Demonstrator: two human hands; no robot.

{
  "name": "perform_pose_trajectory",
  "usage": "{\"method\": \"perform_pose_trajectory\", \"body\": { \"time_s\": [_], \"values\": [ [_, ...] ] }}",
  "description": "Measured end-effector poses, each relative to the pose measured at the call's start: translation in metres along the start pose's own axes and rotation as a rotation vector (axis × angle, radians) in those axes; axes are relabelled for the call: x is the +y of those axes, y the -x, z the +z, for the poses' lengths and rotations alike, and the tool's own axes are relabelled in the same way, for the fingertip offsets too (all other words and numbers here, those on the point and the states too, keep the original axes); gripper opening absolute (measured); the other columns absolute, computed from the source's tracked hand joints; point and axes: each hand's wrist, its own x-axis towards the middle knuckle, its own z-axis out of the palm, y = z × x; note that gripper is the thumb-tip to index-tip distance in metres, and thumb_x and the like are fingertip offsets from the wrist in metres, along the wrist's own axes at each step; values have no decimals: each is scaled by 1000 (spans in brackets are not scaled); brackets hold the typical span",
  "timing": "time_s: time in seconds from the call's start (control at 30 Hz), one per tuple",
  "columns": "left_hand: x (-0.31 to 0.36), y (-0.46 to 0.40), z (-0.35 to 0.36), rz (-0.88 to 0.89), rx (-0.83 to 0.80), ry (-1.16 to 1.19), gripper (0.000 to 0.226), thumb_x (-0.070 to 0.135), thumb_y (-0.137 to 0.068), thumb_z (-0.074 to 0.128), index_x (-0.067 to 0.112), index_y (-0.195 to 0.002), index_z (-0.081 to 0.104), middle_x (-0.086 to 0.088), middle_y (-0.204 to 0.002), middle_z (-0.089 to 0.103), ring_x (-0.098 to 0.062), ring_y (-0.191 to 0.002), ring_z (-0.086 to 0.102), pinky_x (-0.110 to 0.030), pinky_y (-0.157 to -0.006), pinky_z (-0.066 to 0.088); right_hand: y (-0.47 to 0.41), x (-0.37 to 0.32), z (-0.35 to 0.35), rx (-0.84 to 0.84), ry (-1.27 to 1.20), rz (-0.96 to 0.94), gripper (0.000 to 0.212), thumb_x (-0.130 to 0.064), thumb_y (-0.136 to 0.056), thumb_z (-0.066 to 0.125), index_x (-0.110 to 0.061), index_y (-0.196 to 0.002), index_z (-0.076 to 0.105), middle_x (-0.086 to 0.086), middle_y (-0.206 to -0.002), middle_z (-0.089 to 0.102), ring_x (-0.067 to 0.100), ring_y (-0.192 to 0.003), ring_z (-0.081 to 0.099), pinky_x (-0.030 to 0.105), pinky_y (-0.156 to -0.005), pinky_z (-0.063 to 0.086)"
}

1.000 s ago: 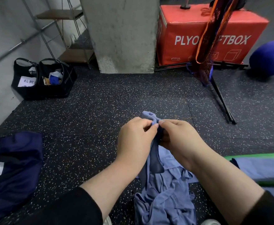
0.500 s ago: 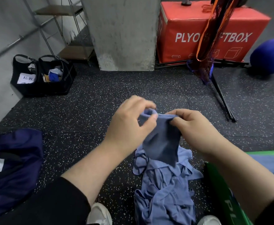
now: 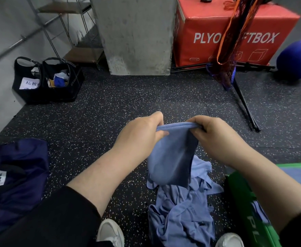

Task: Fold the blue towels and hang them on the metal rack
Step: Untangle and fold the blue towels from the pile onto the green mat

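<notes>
blue towel [image 3: 171,154] mid frame, top edge pinched by left hand [image 3: 140,134] and right hand [image 3: 215,138], more towels [image 3: 181,211] heaped below

Blue towel [image 3: 171,157], red box [image 3: 222,32]
Black floor [image 3: 128,100] speckled white; navy bag [image 3: 16,175]; green mat [image 3: 240,193]; white shoes [image 3: 110,232].

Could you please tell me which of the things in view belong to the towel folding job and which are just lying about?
Part of the job:
- blue towel, its top edge held by the left hand and right hand
- heap of blue towels on the floor
- metal rack

Just lying about:
- red plyo box
- black bags
- blue ball
- navy bag
</notes>
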Motion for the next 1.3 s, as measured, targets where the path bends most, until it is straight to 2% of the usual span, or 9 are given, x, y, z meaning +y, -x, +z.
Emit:
{"method": "perform_pose_trajectory", "body": {
  "time_s": [0.2, 0.3, 0.43, 0.57, 0.8, 1.0, 1.13, 1.23, 1.3],
  "values": [
    [-2, -1, -11, 193, 129, -9, 28, 50, -89, 69, 25, -91, 57, 8, -72, 57, -29, -74, 60, -43, -65, 49, -1, -3, -9, 67, -2, -17, 23, -12, -97, 52, -30, -92, 66, -3, -66, 64, 7, -50, 51, 24, -50, 40],
    [-5, -3, -12, 154, 43, -54, 31, 55, -88, 69, 25, -91, 59, 8, -73, 55, -28, -78, 60, -41, -67, 48, 0, -1, -9, 47, 15, -6, 22, -14, -97, 53, -29, -93, 67, -3, -69, 66, 11, -55, 54, 28, -53, 43],
    [-9, -5, -11, 240, 158, -48, 26, 48, -91, 65, 22, -88, 60, 9, -79, 52, -25, -78, 55, -42, -66, 49, 2, -4, -10, 135, 17, 0, 23, -13, -97, 52, -31, -97, 67, -6, -70, 65, 3, -58, 57, 18, -49, 38],
    [-11, -5, -10, 263, 167, -27, 20, 36, -94, 66, 19, -89, 57, 7, -85, 51, -23, -81, 51, -44, -69, 48, 2, -4, -12, 125, -3, 15, 22, -13, -97, 53, -30, -93, 66, -2, -64, 62, 8, -48, 51, 19, -43, 34],
    [-6, -4, -9, 121, 82, 73, 17, 33, -97, 64, 19, -89, 58, 6, -63, 50, -17, -61, 48, -39, -59, 36, 3, -6, -13, 101, 2, 31, 19, -14, -92, 53, -28, -88, 65, 0, -60, 59, 5, -45, 46, 18, -42, 33],
    [5, -4, -1, -57, 18, 171, 16, 38, -87, 69, 25, -82, 61, 3, -69, 64, -17, -69, 58, -35, -64, 44, 2, -9, -5, 118, -52, 59, 13, -20, -87, 54, -25, -82, 64, -4, -64, 62, 7, -53, 49, 30, -54, 40],
    [10, -6, 13, -186, -28, 181, 23, 35, -86, 69, 17, -74, 62, 4, -65, 62, -23, -68, 58, -33, -57, 37, 1, -12, 4, 108, -20, 47, 10, -21, -87, 56, -25, -84, 65, -5, -68, 63, 12, -65, 57, 31, -61, 44],
    [12, -5, 22, -308, -105, 327, 29, 27, -82, 65, 12, -63, 50, 3, -54, 49, -23, -58, 42, -30, -53, 31, 3, -14, 9, 80, 5, 28, 9, -21, -88, 57, -25, -85, 64, -7, -60, 57, 9, -56, 49, 30, -54, 37],
    [13, -5, 23, -416, -104, 555, 26, 29, -77, 61, 8, -66, 49, -3, -59, 49, -19, -58, 44, -31, -58, 43, 4, -17, 10, 71, 41, 13, 9, -21, -89, 57, -25, -86, 65, -7, -59, 55, 9, -56, 47, 30, -53, 36]
  ]
}}
